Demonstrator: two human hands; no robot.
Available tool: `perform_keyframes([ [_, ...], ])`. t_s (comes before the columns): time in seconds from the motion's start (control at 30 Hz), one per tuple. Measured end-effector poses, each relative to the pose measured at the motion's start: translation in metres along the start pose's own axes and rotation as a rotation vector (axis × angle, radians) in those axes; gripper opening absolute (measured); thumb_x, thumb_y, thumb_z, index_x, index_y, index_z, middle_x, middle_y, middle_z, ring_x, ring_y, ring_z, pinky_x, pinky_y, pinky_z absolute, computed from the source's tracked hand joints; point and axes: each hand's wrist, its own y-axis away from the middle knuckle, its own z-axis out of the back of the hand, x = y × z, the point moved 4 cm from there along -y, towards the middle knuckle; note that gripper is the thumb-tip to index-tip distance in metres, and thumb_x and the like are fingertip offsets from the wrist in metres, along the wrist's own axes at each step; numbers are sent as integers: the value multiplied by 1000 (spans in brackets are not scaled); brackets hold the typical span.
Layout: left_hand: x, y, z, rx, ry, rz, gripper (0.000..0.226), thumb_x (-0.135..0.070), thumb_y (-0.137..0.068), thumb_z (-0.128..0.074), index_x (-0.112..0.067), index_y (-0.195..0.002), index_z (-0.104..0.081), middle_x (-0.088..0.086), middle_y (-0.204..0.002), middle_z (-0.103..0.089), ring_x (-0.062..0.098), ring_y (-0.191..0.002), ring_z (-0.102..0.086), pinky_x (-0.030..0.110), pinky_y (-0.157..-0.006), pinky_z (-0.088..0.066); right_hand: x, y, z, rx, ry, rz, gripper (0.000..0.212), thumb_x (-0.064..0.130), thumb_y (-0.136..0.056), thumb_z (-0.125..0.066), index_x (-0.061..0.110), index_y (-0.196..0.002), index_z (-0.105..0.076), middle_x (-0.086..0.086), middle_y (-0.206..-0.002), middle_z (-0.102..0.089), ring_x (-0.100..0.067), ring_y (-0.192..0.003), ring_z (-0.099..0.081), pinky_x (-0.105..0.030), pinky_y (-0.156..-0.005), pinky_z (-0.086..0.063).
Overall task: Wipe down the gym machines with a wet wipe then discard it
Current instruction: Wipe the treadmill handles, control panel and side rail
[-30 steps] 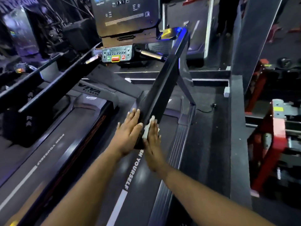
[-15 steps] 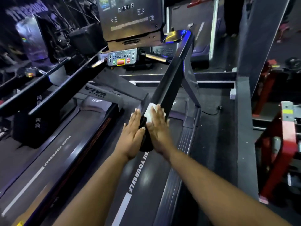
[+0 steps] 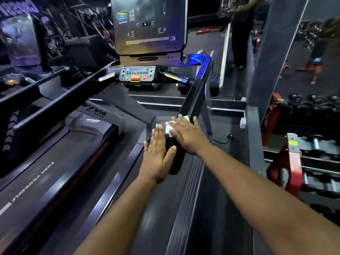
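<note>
Where handrail (image 3: 195, 100) ends, right hand (image 3: 187, 134) atop wipe (image 3: 168, 127).

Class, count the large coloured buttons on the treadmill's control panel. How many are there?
3 on the control panel: green button at left, wide red button in the middle, smaller red button at right. Small dark keys excluded.

right hand (image 3: 189, 135): flat, pressing wet wipe (image 3: 170, 127) on handrail (image 3: 195, 100)
left hand (image 3: 158, 155): flat against handrail's side

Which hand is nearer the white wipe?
Right. The right hand presses flat on the wipe against the handrail; the left hand rests beside it, just below.
</note>
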Motion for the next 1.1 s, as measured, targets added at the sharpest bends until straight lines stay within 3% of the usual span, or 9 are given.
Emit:
perform_keyframes([
  [0.17, 0, 0, 0, 25, -38, 21, 78, -72, -87, -12, -40, -150, 20, -22, -161, 22, -8, -146, 25, 35, -124, 15, -3, 1, -2, 93, -29, -32, 57, 54, -105, -23, 36, -158, -28, 12, -168, -16, -8, -155, 2, -62, -122, 4],
  [0.27, 0, -3, 0, 64, -37, 37, 82, -75, -84, -11, -38, -151, 18, -22, -161, 22, -12, -143, 28, 36, -125, 15, 18, 42, -12, 24, -168, 69, 69, 59, -97, -10, 34, -160, -23, 15, -168, -12, -2, -154, 6, -50, -123, 8],
  [0.37, -2, -6, -1, 119, -86, 36, 86, -76, -84, -11, -37, -156, 16, -21, -165, 19, -10, -146, 24, 38, -125, 15, 24, 64, -31, -56, -345, 105, 61, 52, -102, -12, 34, -160, -11, 18, -168, 1, -3, -153, 14, -46, -125, 9],
  [0.47, -4, -11, 1, 192, -227, 33, 90, -79, -82, -9, -37, -159, 14, -20, -166, 19, -6, -148, 25, 39, -123, 19, 1, 34, -39, -152, -604, -114, 73, 67, -96, -19, 37, -160, -3, 13, -168, 15, -7, -153, 20, -46, -124, 12],
  [0.57, -8, -20, 1, 256, -315, 46, 92, -81, -82, -7, -36, -160, 14, -18, -166, 21, -4, -147, 28, 39, -122, 21, -27, 3, -45, -209, -884, -404, 76, 59, -97, -26, 35, -160, 10, 23, -161, 23, -1, -150, 23, -54, -125, 7],
  [0.7, -12, -34, -4, 290, -323, 59, 93, -81, -81, -9, -36, -159, 14, -19, -165, 22, -6, -146, 29, 39, -124, 19, -1, 35, -62, -197, -1046, -292, 76, 62, -101, -27, 34, -158, 15, 22, -161, 29, -3, -149, 28, -50, -124, 14],
  [0.87, -15, -45, -8, 307, -349, 55, 91, -79, -83, -11, -36, -159, 12, -20, -164, 22, -10, -144, 31, 37, -124, 18, 5, 52, -73, -249, -1023, -185, 98, 84, -91, -18, 20, -159, 14, 7, -165, 27, -11, -151, 26, -42, -124, 15],
  [1.0, -20, -51, -9, 313, -393, 50, 107, -97, -74, -5, -35, -160, 13, -19, -164, 23, -7, -145, 30, 35, -123, 18, -46, 1, -60, -214, -1050, -405, 120, 101, -71, -21, 30, -159, 17, 16, -163, 29, -6, -148, 30, -48, -125, 13],
  [1.1, -22, -55, -9, 311, -391, 57, 117, -102, -66, 0, -33, -160, 13, -19, -164, 23, -5, -146, 30, 37, -125, 15, -47, -6, -54, -207, -976, -383, 117, 100, -72, -19, 30, -158, 19, 15, -162, 31, -7, -148, 32, -47, -123, 17],
])
